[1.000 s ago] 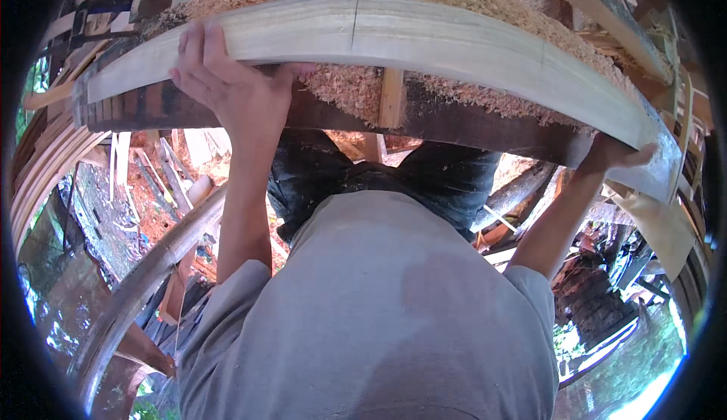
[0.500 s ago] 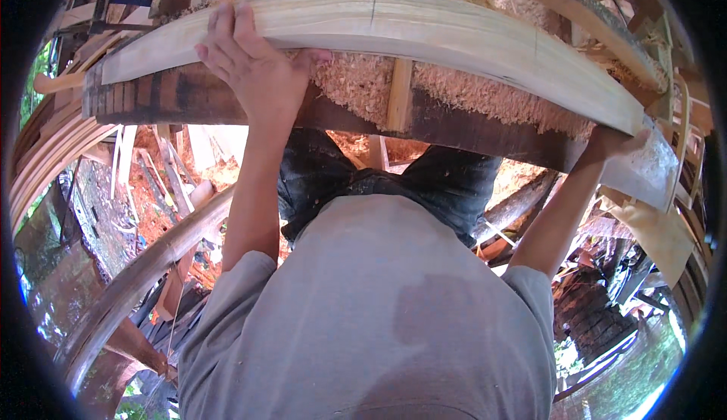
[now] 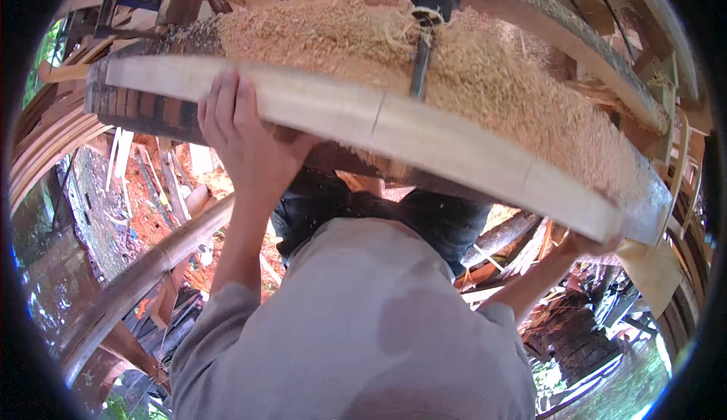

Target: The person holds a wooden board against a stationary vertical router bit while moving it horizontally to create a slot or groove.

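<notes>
A long pale wooden plank [image 3: 454, 143] with thin pencil lines across it lies along the front edge of a bench heaped with sawdust [image 3: 485, 79]. My left hand [image 3: 246, 143] grips the plank left of its middle, fingers laid over its face. Under the plank's right end, my right hand [image 3: 587, 247] holds it from below and is mostly hidden by the wood. My grey shirt [image 3: 363, 329] fills the lower middle of the view.
A dark tool shaft [image 3: 422, 56] stands in the sawdust just behind the plank. A dark blue clamp [image 3: 125, 2] sits at the upper left. Curved wooden strips [image 3: 45, 140] and offcuts lie on the ground at left; a long pole [image 3: 136, 276] crosses below.
The plank has come lower and closer in view. My left hand has shifted to the right along it, and the dark tool shaft has come into sight above.
</notes>
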Available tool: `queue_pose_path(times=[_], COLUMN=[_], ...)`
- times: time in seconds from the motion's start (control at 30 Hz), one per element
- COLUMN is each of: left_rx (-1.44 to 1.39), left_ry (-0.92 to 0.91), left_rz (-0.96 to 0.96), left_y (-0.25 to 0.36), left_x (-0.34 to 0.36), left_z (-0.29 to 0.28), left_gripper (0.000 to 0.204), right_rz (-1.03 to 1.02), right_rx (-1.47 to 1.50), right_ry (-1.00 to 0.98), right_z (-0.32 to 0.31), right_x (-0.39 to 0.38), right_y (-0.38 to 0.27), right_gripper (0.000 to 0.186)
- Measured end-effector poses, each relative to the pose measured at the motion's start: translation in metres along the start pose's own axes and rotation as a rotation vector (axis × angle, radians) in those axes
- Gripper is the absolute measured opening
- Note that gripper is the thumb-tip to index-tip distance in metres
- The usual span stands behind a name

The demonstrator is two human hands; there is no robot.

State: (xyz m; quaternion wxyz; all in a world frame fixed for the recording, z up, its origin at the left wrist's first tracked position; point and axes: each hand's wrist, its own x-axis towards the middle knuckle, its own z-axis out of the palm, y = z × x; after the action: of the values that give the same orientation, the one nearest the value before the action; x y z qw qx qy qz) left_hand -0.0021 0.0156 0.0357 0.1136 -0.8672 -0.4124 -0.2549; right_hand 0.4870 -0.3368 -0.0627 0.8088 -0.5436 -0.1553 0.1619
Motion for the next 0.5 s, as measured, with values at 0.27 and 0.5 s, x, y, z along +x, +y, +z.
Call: queue_pose_path(times=[0.27,0.5], left_rx=[0.095,0.212], left_ry=[0.004,0.045], left_rz=[-0.023,0.022], left_y=[0.007,0.006], left_x=[-0.018,-0.020], left_z=[0.017,0.024], left_gripper=[0.078,0.083], right_rz=[0.006,-0.095], right_rx=[0.263,0.059], right_ry=[-0.292,-0.488], right_z=[0.074,0.062], right_x=[-0.022,0.009], right_y=[-0.019,-0.016], right_gripper=[0.090,0.089])
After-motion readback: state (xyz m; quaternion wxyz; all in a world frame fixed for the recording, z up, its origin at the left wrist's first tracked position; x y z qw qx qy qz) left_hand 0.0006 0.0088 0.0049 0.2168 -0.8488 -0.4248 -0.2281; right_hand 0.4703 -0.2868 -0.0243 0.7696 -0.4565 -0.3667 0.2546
